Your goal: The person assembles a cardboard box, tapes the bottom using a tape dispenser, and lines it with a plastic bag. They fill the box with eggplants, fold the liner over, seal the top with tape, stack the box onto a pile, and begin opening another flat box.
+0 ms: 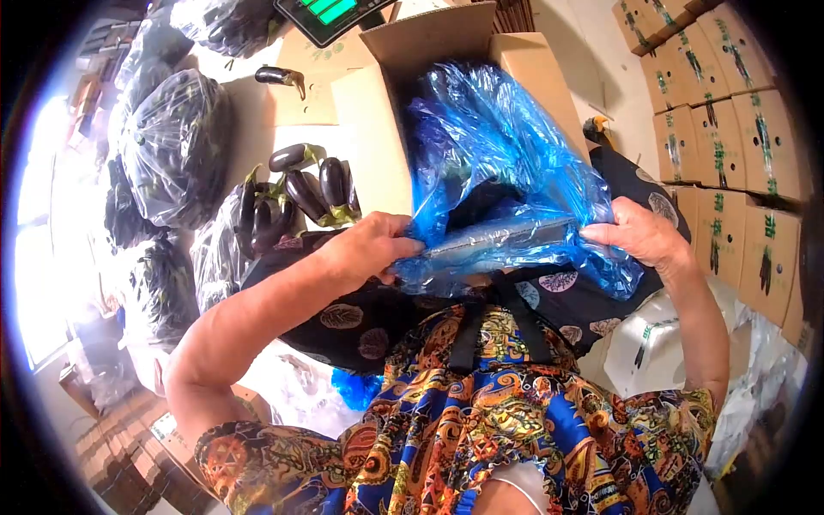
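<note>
A thin blue plastic bag [506,112] lines an open cardboard box [369,129] in front of my body. The bag's mouth drapes over the box's near edge, and its inside looks dark; what lies in there I cannot make out. With fingers closed, my left hand [378,247] grips the bag at the near left corner. My right hand [639,233] pinches the bag at the near right corner, thumb on top. Left of the box lie several loose dark eggplants [303,196], and a single eggplant [276,75] rests farther back.
Clear bags of eggplants [176,142] crowd the left side. A scale with a green display [330,9] stands at the top. Stacked cartons [721,146] rise on the right. An orange-and-black tool [598,131] lies right of the box.
</note>
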A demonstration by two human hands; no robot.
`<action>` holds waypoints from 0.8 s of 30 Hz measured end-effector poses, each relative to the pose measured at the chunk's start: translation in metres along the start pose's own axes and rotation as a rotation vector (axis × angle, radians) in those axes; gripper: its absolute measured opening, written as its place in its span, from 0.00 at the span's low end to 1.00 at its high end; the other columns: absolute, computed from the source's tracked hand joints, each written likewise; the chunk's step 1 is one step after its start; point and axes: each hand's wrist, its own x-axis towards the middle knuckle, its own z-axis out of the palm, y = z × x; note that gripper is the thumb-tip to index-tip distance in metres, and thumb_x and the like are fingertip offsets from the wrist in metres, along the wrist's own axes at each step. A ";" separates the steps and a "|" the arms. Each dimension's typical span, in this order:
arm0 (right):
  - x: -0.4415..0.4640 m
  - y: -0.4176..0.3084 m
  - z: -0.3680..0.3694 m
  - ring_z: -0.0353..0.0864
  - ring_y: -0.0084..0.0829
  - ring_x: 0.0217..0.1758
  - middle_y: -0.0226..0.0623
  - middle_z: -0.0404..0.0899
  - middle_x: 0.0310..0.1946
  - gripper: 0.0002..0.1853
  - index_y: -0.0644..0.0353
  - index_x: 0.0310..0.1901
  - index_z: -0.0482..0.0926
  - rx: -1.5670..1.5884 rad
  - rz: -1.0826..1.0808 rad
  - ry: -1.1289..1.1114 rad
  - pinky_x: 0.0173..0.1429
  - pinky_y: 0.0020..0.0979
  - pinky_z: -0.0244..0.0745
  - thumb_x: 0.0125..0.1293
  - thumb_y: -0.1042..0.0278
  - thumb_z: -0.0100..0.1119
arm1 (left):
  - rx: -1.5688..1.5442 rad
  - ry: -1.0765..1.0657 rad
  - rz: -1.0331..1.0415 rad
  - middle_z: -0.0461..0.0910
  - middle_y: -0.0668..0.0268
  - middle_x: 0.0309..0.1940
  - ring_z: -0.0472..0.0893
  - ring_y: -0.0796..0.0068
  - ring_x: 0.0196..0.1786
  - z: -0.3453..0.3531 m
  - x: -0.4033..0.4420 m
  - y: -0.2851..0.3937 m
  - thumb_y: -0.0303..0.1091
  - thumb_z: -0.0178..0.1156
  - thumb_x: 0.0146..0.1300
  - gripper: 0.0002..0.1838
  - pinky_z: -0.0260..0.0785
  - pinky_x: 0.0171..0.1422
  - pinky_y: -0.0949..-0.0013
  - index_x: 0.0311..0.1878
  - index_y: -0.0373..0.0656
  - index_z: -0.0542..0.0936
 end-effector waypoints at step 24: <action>0.148 -0.014 -0.007 0.77 0.49 0.40 0.50 0.77 0.35 0.15 0.66 0.39 0.76 -0.852 -0.985 0.376 0.51 0.44 0.74 0.52 0.65 0.62 | 0.781 0.475 0.831 0.75 0.55 0.57 0.73 0.61 0.61 -0.005 0.143 0.014 0.34 0.72 0.53 0.36 0.66 0.66 0.59 0.65 0.37 0.68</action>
